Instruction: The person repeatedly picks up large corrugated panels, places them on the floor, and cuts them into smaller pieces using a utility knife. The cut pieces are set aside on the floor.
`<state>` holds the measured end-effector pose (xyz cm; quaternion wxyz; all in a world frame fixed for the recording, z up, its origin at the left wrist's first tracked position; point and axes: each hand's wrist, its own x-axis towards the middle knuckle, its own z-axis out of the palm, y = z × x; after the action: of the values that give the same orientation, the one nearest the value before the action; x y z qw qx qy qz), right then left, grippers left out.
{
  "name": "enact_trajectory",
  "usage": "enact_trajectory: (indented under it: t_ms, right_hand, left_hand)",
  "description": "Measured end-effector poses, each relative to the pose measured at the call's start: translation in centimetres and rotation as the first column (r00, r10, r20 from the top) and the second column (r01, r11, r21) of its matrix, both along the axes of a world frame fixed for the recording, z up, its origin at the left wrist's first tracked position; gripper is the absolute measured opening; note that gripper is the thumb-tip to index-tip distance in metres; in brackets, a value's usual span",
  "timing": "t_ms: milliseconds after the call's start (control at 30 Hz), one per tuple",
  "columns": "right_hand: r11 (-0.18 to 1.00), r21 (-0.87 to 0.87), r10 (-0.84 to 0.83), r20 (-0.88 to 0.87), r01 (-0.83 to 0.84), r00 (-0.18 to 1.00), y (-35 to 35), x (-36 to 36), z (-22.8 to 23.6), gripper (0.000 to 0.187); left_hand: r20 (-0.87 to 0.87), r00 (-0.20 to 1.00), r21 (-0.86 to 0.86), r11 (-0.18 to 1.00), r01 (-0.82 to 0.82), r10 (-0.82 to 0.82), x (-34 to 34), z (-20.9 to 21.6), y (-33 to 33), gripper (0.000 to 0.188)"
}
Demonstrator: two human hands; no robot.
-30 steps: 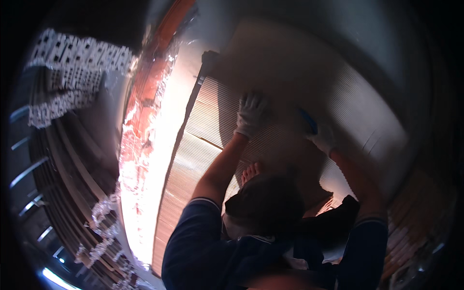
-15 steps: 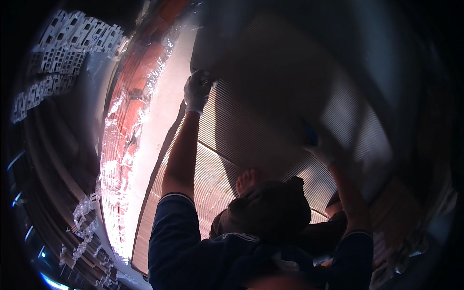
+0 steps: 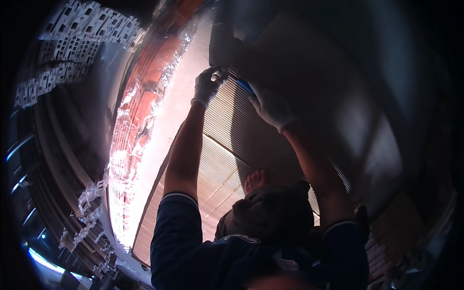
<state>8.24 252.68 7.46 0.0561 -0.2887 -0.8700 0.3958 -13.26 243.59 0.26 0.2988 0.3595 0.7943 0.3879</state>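
A large ribbed sheet lies under me, with fine parallel ridges and a dark shadow over its far and right parts. At its far left edge is my left hand, in a pale glove, fingers curled and closed; what they pinch is too dark to make out. Just to the right, my gloved right hand grips a slim blue tool, its tip pointing toward the left hand. The tool's exact kind does not show. My bare foot rests on the ribbed sheet.
Left of the sheet runs a bright pale strip, beside a reddish stack wrapped in clear film. White slotted plastic pieces are piled at the far left. Long dark curved lengths lie below them. Deep shadow hides the right side.
My right hand has swung up and left with the blue tool, close to my left hand. My left hand stays near the sheet's edge. The whole view has shifted slightly.
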Motion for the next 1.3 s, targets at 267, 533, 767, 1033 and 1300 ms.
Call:
enact_trajectory:
  t_ms: [267,533,767,1033,1300]
  right_hand:
    - [0.995,0.048,0.082,0.112,-0.088,0.990,0.5,-1.1,0.1,0.044]
    - [0.984,0.139,0.071,0.259,-0.110,0.963,-0.3,-4.1,1.1,0.023]
    - [0.993,0.091,0.054,0.227,-0.076,0.972,0.1,-2.0,0.4,0.027]
    - [0.998,0.056,0.025,0.240,-0.040,0.971,-0.8,6.5,1.3,0.038]
    - [0.998,0.066,0.002,0.322,-0.025,0.947,-2.2,19.4,1.9,0.037]
  left_hand:
    - [0.005,1.000,-0.006,1.000,0.014,-0.014,-0.6,0.1,-0.1,0.038]
    - [0.051,0.999,-0.041,0.999,-0.016,0.018,-0.4,0.6,-0.1,0.036]
    - [-0.033,0.998,-0.127,0.990,-0.059,0.055,-0.6,-0.8,0.2,0.035]
    - [0.146,0.989,-0.028,0.999,-0.028,0.032,-1.6,-2.6,0.1,0.034]
    - [0.093,0.996,-0.014,1.000,-0.019,0.020,-1.9,-2.4,0.1,0.028]
